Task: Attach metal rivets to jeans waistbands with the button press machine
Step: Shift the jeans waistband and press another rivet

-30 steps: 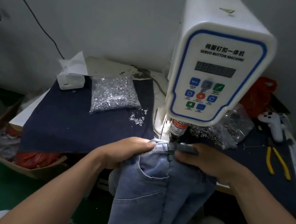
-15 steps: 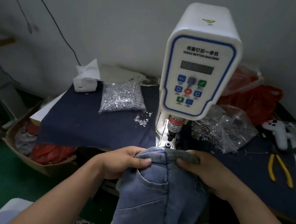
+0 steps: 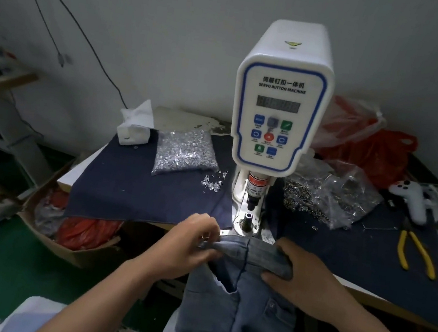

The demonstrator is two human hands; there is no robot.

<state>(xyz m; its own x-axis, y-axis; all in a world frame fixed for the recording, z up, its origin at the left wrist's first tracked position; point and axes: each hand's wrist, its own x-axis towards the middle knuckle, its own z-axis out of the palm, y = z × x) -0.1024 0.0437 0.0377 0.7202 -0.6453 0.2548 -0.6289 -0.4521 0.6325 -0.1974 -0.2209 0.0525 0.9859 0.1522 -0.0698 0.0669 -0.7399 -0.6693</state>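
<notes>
I log both hands at the jeans waistband (image 3: pixel 252 251) just in front of the button press machine (image 3: pixel 281 101): left hand (image 3: pixel 192 243) pinching its left end, right hand (image 3: pixel 302 277) curled around its right end.

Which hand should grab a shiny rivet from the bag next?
Probably the left hand. The bag of silver rivets and the loose ones lie on its side of the press machine, while the right hand grips the jeans waistband more fully.
</notes>
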